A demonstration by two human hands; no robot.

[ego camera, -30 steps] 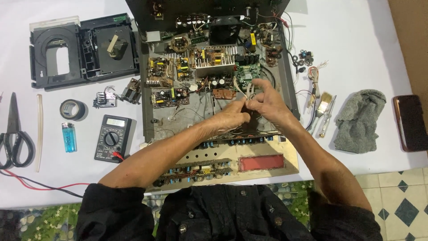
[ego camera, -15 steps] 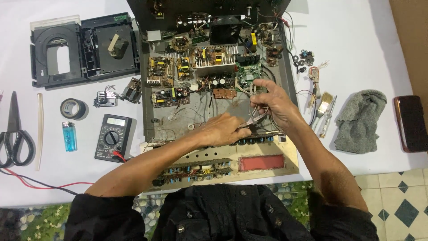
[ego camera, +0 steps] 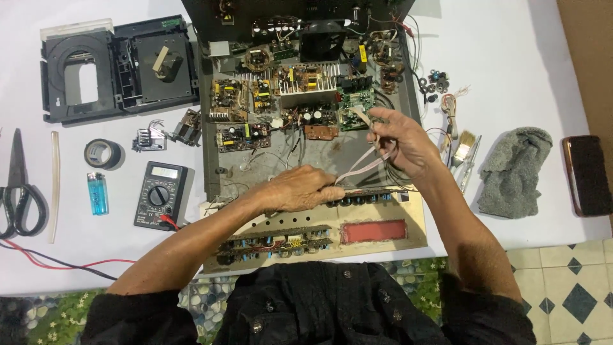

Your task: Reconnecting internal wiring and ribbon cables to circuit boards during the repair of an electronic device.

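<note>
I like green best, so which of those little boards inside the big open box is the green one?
The green board sits at the right of the chassis, just above the right hand. The other small boards, left of it, look yellowish or brown.

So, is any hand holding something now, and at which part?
The right hand pinches a pale flat ribbon cable near its upper end. The left hand rests on the front circuit board strip; whether its fingers grip anything cannot be told.

The person wears a black buttoned shirt with small round buttons; its sleeves end above the elbows, forearms and both hands bare.
</note>
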